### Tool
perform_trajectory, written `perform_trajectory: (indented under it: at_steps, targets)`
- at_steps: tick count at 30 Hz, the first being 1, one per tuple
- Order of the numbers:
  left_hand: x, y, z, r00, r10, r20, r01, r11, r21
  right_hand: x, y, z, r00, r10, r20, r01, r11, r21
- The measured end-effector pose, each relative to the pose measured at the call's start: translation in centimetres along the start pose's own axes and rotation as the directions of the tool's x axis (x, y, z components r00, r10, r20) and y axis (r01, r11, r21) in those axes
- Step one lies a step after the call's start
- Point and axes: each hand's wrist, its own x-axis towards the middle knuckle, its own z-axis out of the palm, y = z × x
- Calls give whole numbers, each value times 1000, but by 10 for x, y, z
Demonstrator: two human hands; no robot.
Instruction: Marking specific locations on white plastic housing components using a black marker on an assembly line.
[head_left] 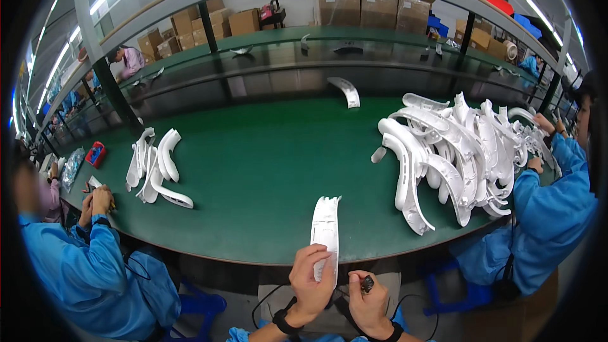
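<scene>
My left hand (309, 288) is closed on a white curved plastic shell (325, 225). The shell stands upright over the table's front edge, its ribbed inner side and jagged top end in sight, with a perforated patch near my fingers. Just to the right, my right hand (367, 309) is wrapped round a small black-ended tool (367, 284); most of it is hidden in the fist, so its kind does not show. This hand sits beside the shell's lower end. Both wrists wear black bands.
White shells form a large heap (456, 152) on the right of the green table (272, 164); a smaller group (152, 168) lies left. One shell (347, 92) rests by the dark conveyor belt (278, 82). Blue-sleeved co-workers sit left (95, 272) and right (551, 196).
</scene>
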Motion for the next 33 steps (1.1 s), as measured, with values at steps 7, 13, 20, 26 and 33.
perform_trajectory:
  at_steps: [7,13,20,26,33]
  targets:
    - [-7,7,8,934,-357,13,328,841,-430,2,5,6,973,100,209,-108,994,27]
    - [-48,27,-14,822,-557,122,567,779,-267,-14,10,-10,955,78,285,-70,997,-36]
    - [-31,-7,-6,521,-571,634,853,368,-369,-22,22,-21,926,57,373,-39,998,-57]
    - [-31,-7,3,500,-515,696,866,318,-386,-13,13,-32,849,168,501,-112,984,-140]
    - [-35,-14,7,518,-636,573,853,337,-397,-2,15,-60,878,35,477,61,981,-185]
